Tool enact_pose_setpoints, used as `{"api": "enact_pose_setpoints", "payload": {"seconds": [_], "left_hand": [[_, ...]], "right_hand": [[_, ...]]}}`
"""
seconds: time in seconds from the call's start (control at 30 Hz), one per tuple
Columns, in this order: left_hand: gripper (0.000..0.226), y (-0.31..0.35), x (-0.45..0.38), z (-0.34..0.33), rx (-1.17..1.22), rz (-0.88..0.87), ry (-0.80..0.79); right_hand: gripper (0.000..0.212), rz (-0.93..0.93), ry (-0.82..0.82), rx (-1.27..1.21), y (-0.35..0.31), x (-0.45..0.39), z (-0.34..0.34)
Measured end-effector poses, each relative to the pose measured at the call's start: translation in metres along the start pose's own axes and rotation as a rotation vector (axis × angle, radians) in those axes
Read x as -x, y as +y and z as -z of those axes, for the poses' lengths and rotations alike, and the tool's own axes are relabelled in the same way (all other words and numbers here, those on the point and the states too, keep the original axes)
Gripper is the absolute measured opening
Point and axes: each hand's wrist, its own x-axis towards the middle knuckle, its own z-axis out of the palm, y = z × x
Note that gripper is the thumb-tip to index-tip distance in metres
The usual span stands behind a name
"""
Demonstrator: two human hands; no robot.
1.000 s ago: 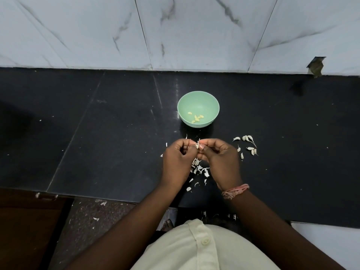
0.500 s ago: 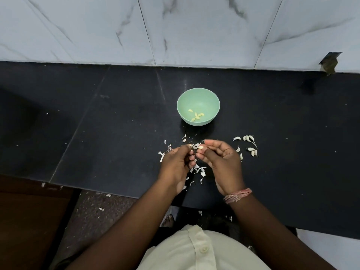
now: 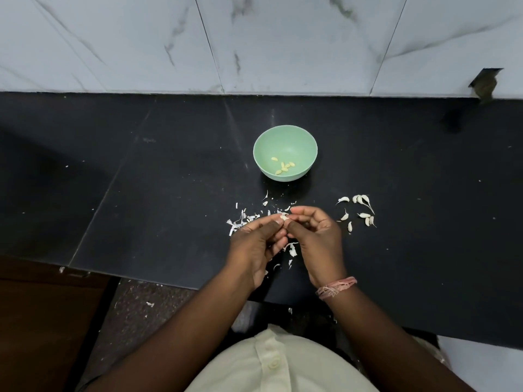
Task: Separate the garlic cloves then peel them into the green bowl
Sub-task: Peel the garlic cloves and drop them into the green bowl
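Note:
A small green bowl (image 3: 285, 140) stands on the black counter with several peeled yellowish cloves (image 3: 283, 166) inside. Just in front of it, my left hand (image 3: 256, 243) and my right hand (image 3: 318, 237) meet, and both pinch one small garlic clove (image 3: 283, 217) between their fingertips. Most of that clove is hidden by my fingers. Several unpeeled white cloves (image 3: 359, 209) lie scattered to the right of my right hand. White peel scraps (image 3: 240, 222) litter the counter under and left of my hands.
The black counter (image 3: 141, 193) runs to a white marble-tiled wall (image 3: 254, 43) at the back. Its front edge lies just under my wrists, with a speckled floor (image 3: 133, 306) and brown wood (image 3: 42, 321) below left. More peel scraps lie beneath my hands.
My hands stay together on the clove and have turned slightly, the left fingers opening a little around it. More peel scraps show to the left of my hands.

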Motion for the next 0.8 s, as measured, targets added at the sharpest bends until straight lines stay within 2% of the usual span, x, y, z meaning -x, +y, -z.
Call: {"api": "enact_pose_setpoints", "payload": {"seconds": [0.2,0.47,0.8], "left_hand": [[0.008,0.021,-0.01,0.023,-0.034,-0.004,-0.115],[0.014,0.026,-0.007,0.028,-0.068,-0.092,-0.19],[0.013,0.014,-0.001,0.015,-0.056,-0.222,-0.094]], "right_hand": [[0.027,0.172,0.031,0.291,0.002,0.004,-0.019],[0.022,0.294,0.091,0.445,-0.003,0.01,-0.029],[0.024,0.266,-0.034,0.467,-0.015,0.002,-0.013]]}}
